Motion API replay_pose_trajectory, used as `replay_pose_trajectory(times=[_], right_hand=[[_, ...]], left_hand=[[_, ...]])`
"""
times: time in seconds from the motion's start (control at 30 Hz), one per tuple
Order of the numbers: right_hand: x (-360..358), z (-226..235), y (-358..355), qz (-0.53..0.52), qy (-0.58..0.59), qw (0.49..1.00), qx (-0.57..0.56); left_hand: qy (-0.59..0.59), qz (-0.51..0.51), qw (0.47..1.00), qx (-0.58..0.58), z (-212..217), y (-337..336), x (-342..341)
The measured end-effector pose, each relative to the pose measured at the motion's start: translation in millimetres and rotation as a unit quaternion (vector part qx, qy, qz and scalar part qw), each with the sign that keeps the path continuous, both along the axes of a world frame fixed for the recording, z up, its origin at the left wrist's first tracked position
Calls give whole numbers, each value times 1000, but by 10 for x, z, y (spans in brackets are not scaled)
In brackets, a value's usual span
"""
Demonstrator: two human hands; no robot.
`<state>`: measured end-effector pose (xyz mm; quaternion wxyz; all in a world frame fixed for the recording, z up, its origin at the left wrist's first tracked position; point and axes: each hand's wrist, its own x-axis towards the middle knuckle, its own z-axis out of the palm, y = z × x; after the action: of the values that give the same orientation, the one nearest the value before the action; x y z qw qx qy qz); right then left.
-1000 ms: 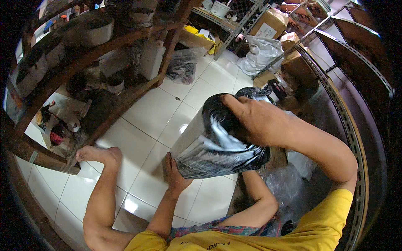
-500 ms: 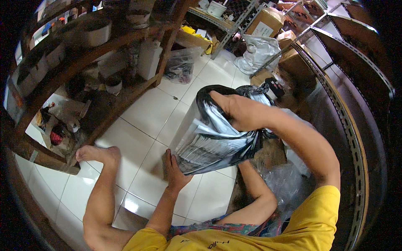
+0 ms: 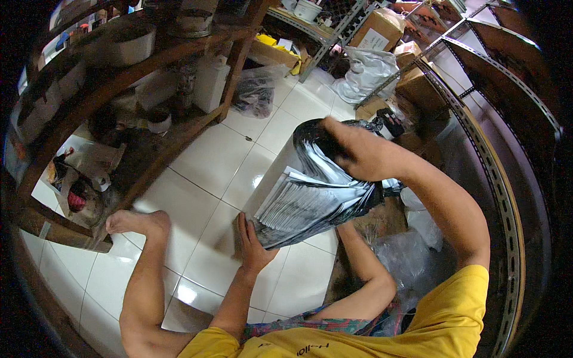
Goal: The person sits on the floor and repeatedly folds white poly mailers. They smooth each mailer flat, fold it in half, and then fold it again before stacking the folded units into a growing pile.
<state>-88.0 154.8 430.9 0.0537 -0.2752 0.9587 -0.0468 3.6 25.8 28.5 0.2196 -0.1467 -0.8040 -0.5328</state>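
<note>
Sheets (image 3: 316, 206), thin and layered in black, white and grey, make up a thick bundle (image 3: 301, 191) held tilted in the air above the white tiled floor (image 3: 209, 143), between the person's legs. Its fanned edges face the person; a plain grey side faces away to the left, and glossy black film (image 3: 307, 130) curls around the upper end. The left hand (image 3: 255, 250) clasps the lower end, fingers lying along the grey side and palm beneath; its thumb is hidden. The right hand (image 3: 367, 154) bends half closed over the upper end, one digit across the black rim; the other fingertips are out of sight, so whether it pinches the film cannot be told.

The bare left foot (image 3: 138, 222) is near the front corner of a wooden rack (image 3: 161, 169), whose lower shelf carries a white upright container (image 3: 210, 86) toward its far end. Just off that end, a clear bag (image 3: 255, 92) with dark contents sits on the floor. A white sack (image 3: 367, 74) slumps by the far end of the metal rack (image 3: 471, 122). Crumpled clear plastic (image 3: 406, 256) lies beside the right leg (image 3: 364, 262).
</note>
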Motion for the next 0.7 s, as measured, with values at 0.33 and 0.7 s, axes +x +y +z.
replay_pose_trajectory(times=[0.33,0.7], right_hand=[[3,196,-218,109,-31,990,84],[-157,182,-268,36,-95,993,62]], left_hand=[[-32,-42,999,1,90,-70,3],[11,-2,1000,0,-20,-22,-40]])
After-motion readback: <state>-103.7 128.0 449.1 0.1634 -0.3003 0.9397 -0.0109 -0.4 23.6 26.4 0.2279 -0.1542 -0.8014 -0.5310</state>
